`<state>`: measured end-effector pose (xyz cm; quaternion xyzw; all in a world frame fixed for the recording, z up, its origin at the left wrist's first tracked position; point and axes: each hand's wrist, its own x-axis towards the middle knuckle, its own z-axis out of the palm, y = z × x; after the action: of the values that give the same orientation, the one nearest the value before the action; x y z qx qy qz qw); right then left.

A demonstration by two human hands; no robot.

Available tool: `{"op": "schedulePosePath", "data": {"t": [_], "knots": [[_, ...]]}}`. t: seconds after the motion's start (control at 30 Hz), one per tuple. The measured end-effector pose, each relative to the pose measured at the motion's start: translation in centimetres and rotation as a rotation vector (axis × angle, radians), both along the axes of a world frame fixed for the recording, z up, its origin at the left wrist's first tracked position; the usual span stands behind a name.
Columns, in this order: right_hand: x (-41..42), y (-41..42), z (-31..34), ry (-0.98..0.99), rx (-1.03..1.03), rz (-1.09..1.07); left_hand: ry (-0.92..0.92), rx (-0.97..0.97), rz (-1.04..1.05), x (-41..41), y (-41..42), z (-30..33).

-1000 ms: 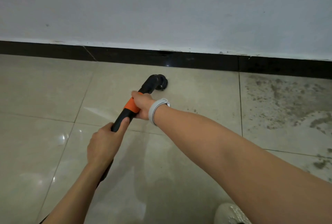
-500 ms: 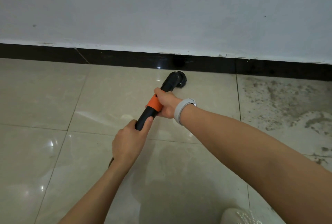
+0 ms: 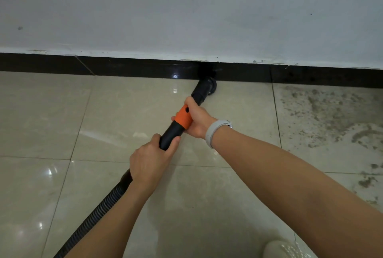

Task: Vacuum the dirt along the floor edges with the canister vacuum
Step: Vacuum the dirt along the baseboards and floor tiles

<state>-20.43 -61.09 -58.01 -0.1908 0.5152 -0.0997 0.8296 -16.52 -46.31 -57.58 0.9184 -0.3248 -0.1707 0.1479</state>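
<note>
while both arms reach forward, left hand (image 3: 149, 160) and right hand (image 3: 196, 120) grip the vacuum wand (image 3: 176, 128).

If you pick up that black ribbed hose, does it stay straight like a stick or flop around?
Probably floppy: the hose is ribbed like a spring and trails loosely over the floor. It looks light, likely hollow. The smooth wand held by both hands seems stiff.
</note>
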Motion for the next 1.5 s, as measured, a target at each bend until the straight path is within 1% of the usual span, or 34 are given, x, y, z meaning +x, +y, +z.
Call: {"op": "schedulePosePath", "data": {"t": [0.13,0.23,0.33,0.47,0.67,0.77,0.87,0.97,1.07,1.2,1.4,1.5], "knots": [[-2.3,-1.1,-0.2,-0.002,-0.011,-0.08,0.005,0.022,-0.083,-1.4,-1.4,0.1],[-2.5,-1.2,0.1,0.001,-0.012,-0.078,0.011,0.011,-0.09,-1.7,-1.4,0.4],[-0.8,-0.1,0.4,0.011,-0.005,-0.033,0.041,0.007,-0.018,-0.7,0.1,0.5],[3.6,2.7,0.5,0.015,0.039,0.114,0.034,-0.011,0.121,1.8,3.4,1.2],[11.5,6.7,2.1,0.011,0.038,0.341,-0.003,-0.029,0.33,6.9,7.4,2.2],[13.7,8.3,2.7,0.002,0.051,0.405,-0.006,-0.028,0.382,8.5,9.2,2.4],[14.3,8.8,2.9,0.005,0.046,0.401,0.001,-0.021,0.38,9.3,9.6,2.5],[13.7,8.5,2.9,0.032,0.032,0.361,0.026,-0.027,0.336,9.0,9.1,2.5],[12.0,8.0,3.4,0.071,0.024,0.297,0.057,0.007,0.272,8.1,8.6,2.9],[8.4,8.1,3.5,0.1,0.039,0.193,0.064,0.045,0.141,6.3,8.7,3.9],[2.2,11.5,2.5,0.147,0.068,0.164,0.071,0.157,0.135,0.9,11.3,4.7],[-2.2,12.2,2.3,0.128,0.103,0.17,0.064,0.215,0.1,-2.4,12.0,5.0]]}}
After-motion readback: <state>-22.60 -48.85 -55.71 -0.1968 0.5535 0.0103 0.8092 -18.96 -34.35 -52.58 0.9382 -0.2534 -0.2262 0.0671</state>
